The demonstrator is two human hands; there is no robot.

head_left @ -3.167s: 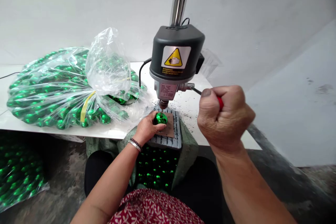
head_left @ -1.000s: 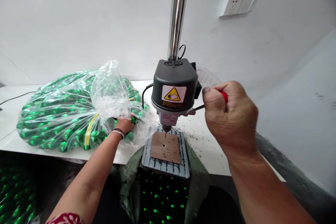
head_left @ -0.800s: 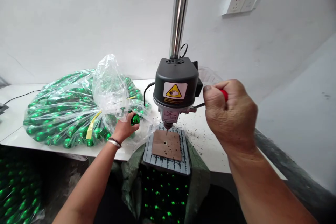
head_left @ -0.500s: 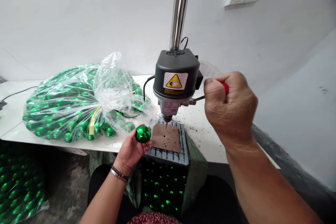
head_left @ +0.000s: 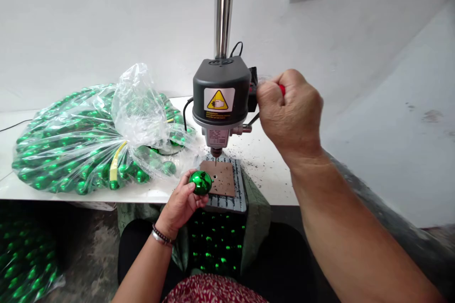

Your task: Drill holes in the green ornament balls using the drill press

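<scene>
Between the fingers of my left hand (head_left: 183, 203) is a shiny green ball ornament (head_left: 201, 182), at the front left of the drill press base. My right hand (head_left: 293, 113) is closed around the red-knobbed feed lever (head_left: 282, 90) at the right of the drill press (head_left: 221, 94); most of the knob is hidden. The thin drill bit (head_left: 215, 162) points down above a brown board (head_left: 224, 182) with a small hole. That board lies on the slotted grey base (head_left: 239, 189). Ball and bit are apart.
A clear plastic bag of green balls (head_left: 78, 142) lies on the white table (head_left: 149, 195) at left. Dark shavings (head_left: 263, 163) are scattered right of the base. Another bag of balls (head_left: 28, 255) is on the floor. More balls (head_left: 216, 241) show below the base, beside green cloth (head_left: 256, 218).
My left hand has turned the ball and brought it slightly right relative to the base, nearer the board's hole. My right hand keeps hold of the lever. The whole view has shifted.
</scene>
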